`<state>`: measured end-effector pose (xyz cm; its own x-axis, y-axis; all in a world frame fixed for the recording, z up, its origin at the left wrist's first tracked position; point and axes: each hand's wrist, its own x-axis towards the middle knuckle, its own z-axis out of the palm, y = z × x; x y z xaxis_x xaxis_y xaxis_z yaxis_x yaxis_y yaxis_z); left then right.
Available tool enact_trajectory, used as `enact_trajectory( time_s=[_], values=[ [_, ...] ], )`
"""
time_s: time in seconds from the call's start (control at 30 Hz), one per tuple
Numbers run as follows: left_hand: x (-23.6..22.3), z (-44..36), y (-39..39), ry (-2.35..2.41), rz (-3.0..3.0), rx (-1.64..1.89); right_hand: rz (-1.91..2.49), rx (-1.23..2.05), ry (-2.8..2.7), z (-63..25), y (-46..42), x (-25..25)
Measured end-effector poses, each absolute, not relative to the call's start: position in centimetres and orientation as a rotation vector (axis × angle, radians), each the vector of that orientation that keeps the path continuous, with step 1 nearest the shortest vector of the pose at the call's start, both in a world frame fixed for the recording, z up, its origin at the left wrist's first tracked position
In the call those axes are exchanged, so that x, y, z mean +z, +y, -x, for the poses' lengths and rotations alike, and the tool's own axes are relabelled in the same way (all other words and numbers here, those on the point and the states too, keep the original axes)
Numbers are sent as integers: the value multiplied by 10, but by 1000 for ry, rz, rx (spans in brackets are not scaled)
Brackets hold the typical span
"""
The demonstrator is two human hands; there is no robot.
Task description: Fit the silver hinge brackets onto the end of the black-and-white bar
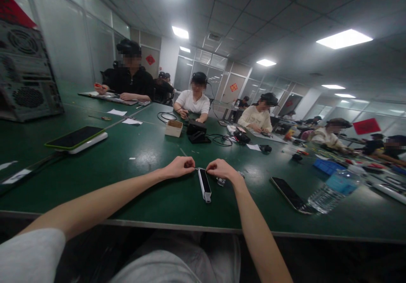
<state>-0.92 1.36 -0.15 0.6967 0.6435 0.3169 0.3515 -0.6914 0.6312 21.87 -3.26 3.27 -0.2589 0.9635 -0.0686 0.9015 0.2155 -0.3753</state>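
Head cam: there's a slim black-and-white gadget (pixel 204 185) lying on the green counter (pixel 152 207), far end right by both hands. Left hand (pixel 179 167) has its fingers pinched together at that end, right hand (pixel 221 168) is curled at the opposite corner. Too small to tell if either's actually gripping anything. Phone (pixel 290 194) and water bottle (pixel 333 192) sit off to the right.

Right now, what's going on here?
A person's left hand and right hand are at the far end of a slim white-and-black device lying on the green table. The fingertips are pinched close; whatever they grip is too small to tell. A dark phone and a clear bottle are off to the right.
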Motion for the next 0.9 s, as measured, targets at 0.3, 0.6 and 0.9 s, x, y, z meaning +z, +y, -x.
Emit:
enact_trajectory(
  time_s=[0.3,0.6,0.9],
  values=[
    [-2,9,14,763,-2394,713,1779,498,-2324,-220,-32,31],
    [-3,9,14,738,-2409,717,1772,482,-2335,-220,-32,30],
    [-4,9,15,723,-2510,712,1803,502,-2323,-218,-32,31]
  ],
)
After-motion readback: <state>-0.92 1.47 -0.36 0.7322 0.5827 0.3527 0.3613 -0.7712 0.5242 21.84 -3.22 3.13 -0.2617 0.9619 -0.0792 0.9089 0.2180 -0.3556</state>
